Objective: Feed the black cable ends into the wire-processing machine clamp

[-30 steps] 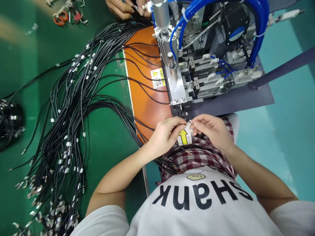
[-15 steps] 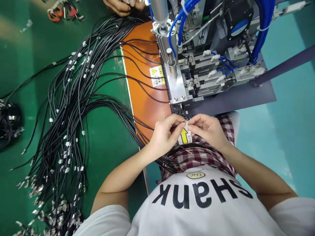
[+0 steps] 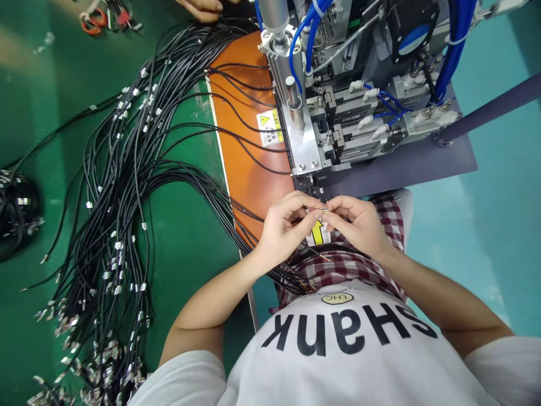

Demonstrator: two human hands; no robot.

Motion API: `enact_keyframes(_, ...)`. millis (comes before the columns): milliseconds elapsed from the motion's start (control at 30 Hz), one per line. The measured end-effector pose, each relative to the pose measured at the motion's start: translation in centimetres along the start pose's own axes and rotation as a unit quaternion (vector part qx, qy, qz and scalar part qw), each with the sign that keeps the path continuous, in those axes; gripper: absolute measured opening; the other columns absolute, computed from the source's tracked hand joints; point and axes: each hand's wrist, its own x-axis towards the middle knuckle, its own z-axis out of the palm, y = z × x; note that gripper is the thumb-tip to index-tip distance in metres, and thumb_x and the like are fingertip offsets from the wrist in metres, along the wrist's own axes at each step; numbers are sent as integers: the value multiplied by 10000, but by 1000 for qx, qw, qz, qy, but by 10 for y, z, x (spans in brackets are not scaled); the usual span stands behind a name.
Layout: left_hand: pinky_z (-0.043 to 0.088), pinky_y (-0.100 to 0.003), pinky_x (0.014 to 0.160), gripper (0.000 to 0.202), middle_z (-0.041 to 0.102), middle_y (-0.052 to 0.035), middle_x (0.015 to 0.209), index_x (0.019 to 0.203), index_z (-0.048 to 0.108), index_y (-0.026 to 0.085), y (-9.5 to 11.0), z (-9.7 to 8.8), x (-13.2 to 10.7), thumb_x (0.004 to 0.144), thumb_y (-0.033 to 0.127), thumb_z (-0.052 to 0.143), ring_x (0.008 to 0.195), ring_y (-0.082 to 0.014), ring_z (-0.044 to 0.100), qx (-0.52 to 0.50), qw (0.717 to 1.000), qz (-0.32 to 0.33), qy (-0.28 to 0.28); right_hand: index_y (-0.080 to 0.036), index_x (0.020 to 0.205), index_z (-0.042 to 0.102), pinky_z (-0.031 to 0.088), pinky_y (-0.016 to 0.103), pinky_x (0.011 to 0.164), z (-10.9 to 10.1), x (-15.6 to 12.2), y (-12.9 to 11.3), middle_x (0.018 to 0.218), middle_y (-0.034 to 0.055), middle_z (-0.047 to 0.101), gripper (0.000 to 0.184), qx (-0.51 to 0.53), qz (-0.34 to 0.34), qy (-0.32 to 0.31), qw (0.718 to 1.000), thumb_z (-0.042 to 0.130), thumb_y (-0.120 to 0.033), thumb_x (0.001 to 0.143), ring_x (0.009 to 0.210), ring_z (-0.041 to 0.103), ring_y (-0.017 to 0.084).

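Observation:
My left hand (image 3: 284, 228) and my right hand (image 3: 358, 224) meet fingertip to fingertip just below the front of a metal machine (image 3: 338, 101). Both pinch the stripped end of a thin cable (image 3: 322, 211), where small coloured wires show between the fingertips. A yellow arrow label (image 3: 318, 232) lies right under the hands. More black cable ends with bare tips (image 3: 304, 282) hang over my checked lap below the left wrist.
A big spread of black cables with metal ferrules (image 3: 122, 186) covers the green table on the left. They run across an orange plate (image 3: 249, 141) toward the machine. Blue air hoses (image 3: 452, 39) loop above. Another person's hand (image 3: 203, 8) works at the top. Red-handled tools (image 3: 97, 20) lie far left.
My two hands have stayed pinched together on the cable end, with only small finger shifts. The view has tilted slightly, moving the other person's hands toward the top edge.

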Motion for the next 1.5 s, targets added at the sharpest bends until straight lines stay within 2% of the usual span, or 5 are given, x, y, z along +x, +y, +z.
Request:
enact_keyframes(300, 450, -187, 453, 228, 616, 16, 586, 925, 715, 145, -1, 0, 1, 813, 320, 808, 487, -81, 551, -153, 981, -119, -8, -193, 860, 653, 487, 269, 603, 2, -2, -3, 731, -2, 678, 175, -19, -21, -5, 1000, 731, -348, 882, 626, 634, 131)
enact_keyframes(700, 339, -156, 414, 191, 501, 57, 548, 890, 705, 170, -13, 10, -1, 797, 291, 820, 462, -43, 406, -221, 966, -128, 44, -200, 859, 640, 449, 266, 608, 6, 2, 4, 768, -8, 665, 72, -110, -97, 33, 989, 672, -243, 907, 654, 613, 121)
enact_keyframes(1033, 387, -175, 432, 198, 545, 40, 591, 890, 715, 165, -14, 15, -2, 786, 288, 829, 470, -51, 447, -224, 967, -100, 75, -196, 828, 629, 457, 264, 626, 7, 1, 1, 819, 0, 655, 74, -167, -147, 59, 973, 650, -171, 895, 688, 594, 115)
enact_keyframes(1333, 425, -151, 473, 255, 593, 37, 614, 862, 692, 138, -9, 14, -1, 777, 326, 841, 473, -30, 466, -182, 974, -117, 71, -216, 993, 736, 516, 298, 658, -4, -6, -10, 909, 27, 756, 119, -145, -68, 54, 986, 672, -282, 917, 708, 696, 155)
enact_keyframes(1500, 405, -155, 451, 284, 608, 30, 623, 848, 692, 136, -7, 14, -1, 748, 340, 861, 468, -33, 462, -160, 977, -121, 71, -221, 927, 754, 504, 301, 624, -4, -7, -16, 872, 23, 757, 91, -146, -66, 67, 985, 698, -287, 900, 686, 689, 159)
